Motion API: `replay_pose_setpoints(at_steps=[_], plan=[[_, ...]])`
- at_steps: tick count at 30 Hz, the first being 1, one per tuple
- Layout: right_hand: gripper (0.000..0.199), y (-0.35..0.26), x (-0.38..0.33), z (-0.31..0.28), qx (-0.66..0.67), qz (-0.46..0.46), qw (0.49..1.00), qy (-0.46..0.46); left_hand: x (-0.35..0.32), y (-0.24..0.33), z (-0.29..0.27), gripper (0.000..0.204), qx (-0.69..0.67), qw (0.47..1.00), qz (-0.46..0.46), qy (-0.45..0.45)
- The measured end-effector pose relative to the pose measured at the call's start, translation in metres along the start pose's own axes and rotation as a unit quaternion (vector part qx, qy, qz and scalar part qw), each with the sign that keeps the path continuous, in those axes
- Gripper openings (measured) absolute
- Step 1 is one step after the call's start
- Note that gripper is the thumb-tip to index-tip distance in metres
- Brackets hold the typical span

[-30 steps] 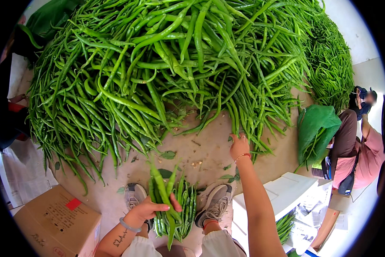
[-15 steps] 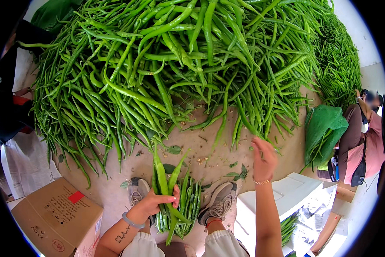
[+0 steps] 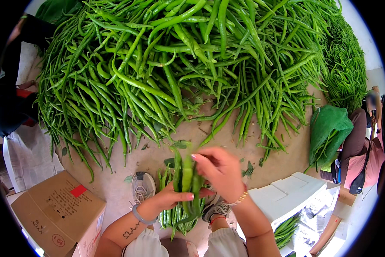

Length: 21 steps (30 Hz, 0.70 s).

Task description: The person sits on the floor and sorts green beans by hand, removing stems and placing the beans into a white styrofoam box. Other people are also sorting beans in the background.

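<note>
Low in the frame's centre, left hand [image 3: 169, 199] grips a chilli bundle [image 3: 184, 195] — right hand [image 3: 220, 169] pinches its top; bare floor [image 3: 209, 132] separates them from the chilli heap [image 3: 179, 60].

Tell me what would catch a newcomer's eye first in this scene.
The huge heap of long green chili peppers fills the whole upper part of the view, spread on the floor. Just below it, at centre, the left hand grips a bunch of peppers while the right hand closes over its top. A brown cardboard box sits at lower left and a white box at lower right.
</note>
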State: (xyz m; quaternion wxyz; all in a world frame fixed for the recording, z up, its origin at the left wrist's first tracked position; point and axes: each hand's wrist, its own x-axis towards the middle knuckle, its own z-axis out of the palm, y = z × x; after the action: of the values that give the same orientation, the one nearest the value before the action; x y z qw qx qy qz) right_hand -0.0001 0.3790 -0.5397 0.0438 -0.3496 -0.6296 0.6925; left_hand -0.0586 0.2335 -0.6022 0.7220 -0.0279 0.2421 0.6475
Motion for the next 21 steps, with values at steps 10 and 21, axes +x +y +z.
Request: replay_pose_setpoints(at_steps=[10,21], plan=[[0.025,0.158,0.072,-0.054,-0.651,-0.196,0.731,-0.051,-0.022,0.011,-0.028,0.028,-0.057,0.983,0.014,0.173],[0.023,0.041,-0.002,-0.021,-0.185,-0.092,0.975,0.078,-0.028,0.022,-0.038,0.057,-0.050,0.986,0.105,0.117]])
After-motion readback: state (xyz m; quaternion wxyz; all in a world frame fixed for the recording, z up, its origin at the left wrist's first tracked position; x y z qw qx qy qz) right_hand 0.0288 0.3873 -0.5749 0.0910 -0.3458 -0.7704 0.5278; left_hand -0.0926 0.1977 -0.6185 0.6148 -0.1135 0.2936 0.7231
